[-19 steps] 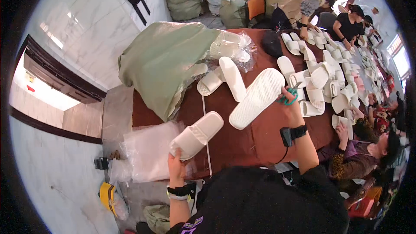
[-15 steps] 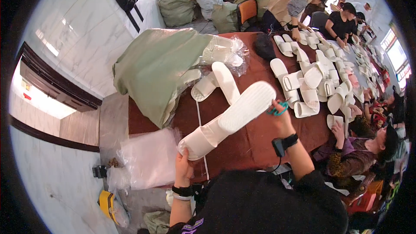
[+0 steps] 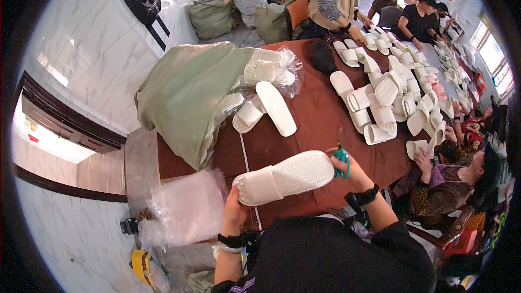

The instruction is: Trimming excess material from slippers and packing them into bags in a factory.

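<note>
The left hand (image 3: 234,212) clamps the toe end of the white slipper (image 3: 283,177) held over the brown table (image 3: 315,114), the right hand (image 3: 351,167) closed round teal scissors (image 3: 342,158) at its heel, so a steady grip and small snips look wisest.

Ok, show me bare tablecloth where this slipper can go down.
Bare brown cloth lies between the lone flat slipper and the slipper cluster. The table's left is crowded by the green sack, its far right by slippers.
</note>
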The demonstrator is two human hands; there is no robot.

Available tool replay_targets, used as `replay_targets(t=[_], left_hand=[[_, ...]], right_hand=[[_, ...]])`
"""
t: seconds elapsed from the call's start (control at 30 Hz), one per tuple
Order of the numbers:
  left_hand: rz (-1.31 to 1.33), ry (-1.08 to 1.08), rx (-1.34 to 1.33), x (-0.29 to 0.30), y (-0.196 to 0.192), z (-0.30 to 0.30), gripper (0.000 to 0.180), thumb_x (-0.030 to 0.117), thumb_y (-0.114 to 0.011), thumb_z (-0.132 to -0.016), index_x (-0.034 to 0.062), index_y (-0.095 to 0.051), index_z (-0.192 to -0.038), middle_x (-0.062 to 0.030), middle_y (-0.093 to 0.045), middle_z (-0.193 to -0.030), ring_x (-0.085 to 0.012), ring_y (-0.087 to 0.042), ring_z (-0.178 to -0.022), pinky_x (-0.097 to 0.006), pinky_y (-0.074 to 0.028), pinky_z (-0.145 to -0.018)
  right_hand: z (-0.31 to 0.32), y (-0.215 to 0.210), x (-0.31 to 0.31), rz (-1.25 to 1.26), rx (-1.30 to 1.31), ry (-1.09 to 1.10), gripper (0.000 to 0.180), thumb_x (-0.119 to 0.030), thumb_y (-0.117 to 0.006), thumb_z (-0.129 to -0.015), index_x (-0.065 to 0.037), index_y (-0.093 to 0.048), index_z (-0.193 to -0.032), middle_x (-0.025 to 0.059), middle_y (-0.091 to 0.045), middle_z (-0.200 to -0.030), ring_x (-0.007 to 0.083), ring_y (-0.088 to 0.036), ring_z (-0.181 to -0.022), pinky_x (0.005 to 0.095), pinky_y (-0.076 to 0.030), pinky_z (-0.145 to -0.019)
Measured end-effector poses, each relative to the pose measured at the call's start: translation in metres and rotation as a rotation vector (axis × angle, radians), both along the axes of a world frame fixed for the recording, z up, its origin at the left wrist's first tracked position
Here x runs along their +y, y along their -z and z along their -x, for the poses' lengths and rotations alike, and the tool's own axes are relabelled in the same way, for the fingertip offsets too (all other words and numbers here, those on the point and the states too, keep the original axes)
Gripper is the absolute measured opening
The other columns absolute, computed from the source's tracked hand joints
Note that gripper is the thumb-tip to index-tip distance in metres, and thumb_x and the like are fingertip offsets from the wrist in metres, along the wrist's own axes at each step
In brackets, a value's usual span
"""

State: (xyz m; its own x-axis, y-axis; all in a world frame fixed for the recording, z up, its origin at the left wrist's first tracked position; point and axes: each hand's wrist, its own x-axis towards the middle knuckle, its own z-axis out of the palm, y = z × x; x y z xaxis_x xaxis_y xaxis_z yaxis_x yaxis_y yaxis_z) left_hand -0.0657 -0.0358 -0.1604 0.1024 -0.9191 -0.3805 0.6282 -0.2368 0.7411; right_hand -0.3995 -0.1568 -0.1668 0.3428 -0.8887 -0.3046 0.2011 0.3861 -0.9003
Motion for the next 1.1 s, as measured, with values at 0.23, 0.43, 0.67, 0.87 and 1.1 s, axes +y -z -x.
replay_targets(t=[0.23,0.43,0.67,0.87,1.1], left_hand=[[-0.008,0.104,-0.233,-0.017,0.032,0.009,0.053,0.043,-0.031,-0.098,0.0023,-0.043,-0.128,-0.0115,-0.053,-0.124,-0.0250,-0.054,-0.111,-0.042,-0.046,-0.090],[-0.186,0.537,0.083,-0.089,0.033,0.055,0.076,0.066,-0.025,-0.089,0.0065,-0.031,-0.137,-0.0167,-0.043,-0.133,-0.0341,-0.047,-0.117,-0.051,-0.043,-0.090],[-0.379,0.218,-0.394,-0.208,0.127,0.059,0.077,0.039,-0.065,-0.082,-0.0094,-0.031,-0.132,-0.0232,-0.045,-0.124,-0.0330,-0.050,-0.108,-0.044,-0.046,-0.086],[-0.401,0.273,-0.668,-0.276,0.179,0.067,0.078,0.031,-0.068,-0.081,-0.0086,-0.027,-0.134,-0.0209,-0.050,-0.113,-0.0308,-0.052,-0.105,-0.042,-0.043,-0.089],[-0.118,-0.070,-0.808,-0.301,0.213,0.080,0.030,0.008,-0.065,-0.076,-0.0051,-0.056,-0.102,-0.0187,-0.064,-0.099,-0.0306,-0.061,-0.096,-0.037,-0.046,-0.081]], right_hand=[[-0.008,0.003,0.026,-0.025,0.050,-0.354,0.045,-0.024,-0.055,-0.092,0.000,-0.042,-0.129,0.0059,-0.056,-0.116,0.0143,-0.054,-0.103,0.0296,-0.044,-0.090],[0.060,0.083,-0.003,-0.245,0.095,-0.082,0.044,-0.035,-0.057,-0.089,-0.001,-0.051,-0.116,0.0081,-0.064,-0.093,0.0166,-0.063,-0.074,0.0306,-0.052,-0.061],[0.132,0.037,-0.086,0.097,-0.520,0.614,0.032,-0.023,-0.055,-0.091,-0.007,-0.048,-0.118,0.0057,-0.060,-0.106,0.0177,-0.060,-0.091,0.0285,-0.050,-0.070],[0.167,0.054,-0.073,0.039,-0.214,0.292,0.053,-0.041,-0.052,-0.091,-0.005,-0.042,-0.129,0.0085,-0.063,-0.085,0.0166,-0.062,-0.067,0.0254,-0.048,-0.056],[0.103,0.048,-0.032,-0.130,0.254,0.020,0.055,-0.037,-0.052,-0.093,-0.006,-0.038,-0.136,0.0015,-0.057,-0.070,0.0072,-0.054,-0.054,0.0201,-0.042,-0.047]])
